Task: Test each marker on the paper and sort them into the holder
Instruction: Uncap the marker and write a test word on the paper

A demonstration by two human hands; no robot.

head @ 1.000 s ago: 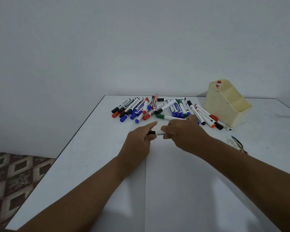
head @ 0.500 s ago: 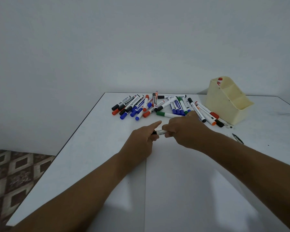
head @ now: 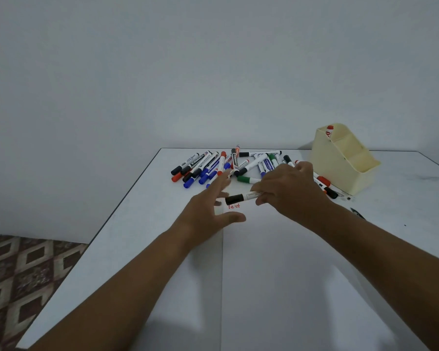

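White surface (head: 142,224) carries paper (head: 276,274), a cream holder (head: 340,168) at far right and a marker pile (head: 228,165) beyond both hands. Right hand (head: 289,191) has its grip around a black-capped marker (head: 241,198) over red writing (head: 234,206); left hand (head: 208,209) spreads wide, holding nothing.

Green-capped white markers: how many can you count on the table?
2: one green-capped white marker lies at the near edge of the marker pile, another within it; the right hand may hide more.
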